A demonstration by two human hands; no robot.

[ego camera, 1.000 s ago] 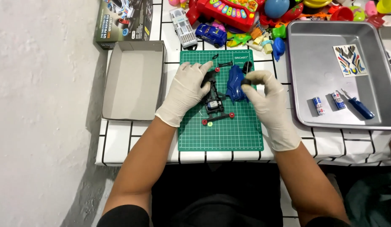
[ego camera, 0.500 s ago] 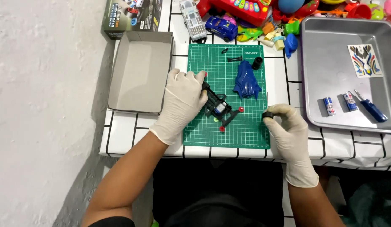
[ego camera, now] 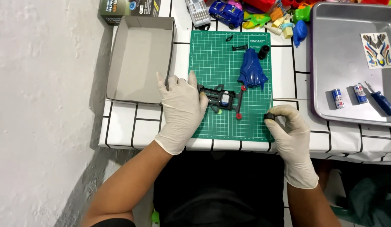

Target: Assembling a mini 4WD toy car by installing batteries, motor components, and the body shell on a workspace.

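Grey cardboard box lid (ego camera: 140, 59) sits open side up at the tabletop's left edge, just beside the green cutting mat (ego camera: 216, 59). Left hand (ego camera: 181, 110), white glove, lies flat over the mat's left edge, fingers spread. Thumb side touches the black toy car chassis (ego camera: 221, 99); it presses, no pinch. Chassis sits mid-mat, small motor in it, bar with red rollers (ego camera: 241, 102) on its right end. Blue car body shell (ego camera: 251, 70) lies above that, apart from the chassis. One loose black wheel (ego camera: 263, 51) and small black parts (ego camera: 239, 47) near the mat's top right corner. Right hand (ego camera: 290, 132), gloved, at the mat's bottom right corner, thumb and forefinger pinching a small black tyre (ego camera: 268, 116). Further right, metal tray (ego camera: 330, 25) holds a sticker sheet (ego camera: 377, 50), two small batteries (ego camera: 348, 95) and a blue-handled screwdriver (ego camera: 381, 101). Coloured toys (ego camera: 263, 12) piled along the tabletop's far edge.
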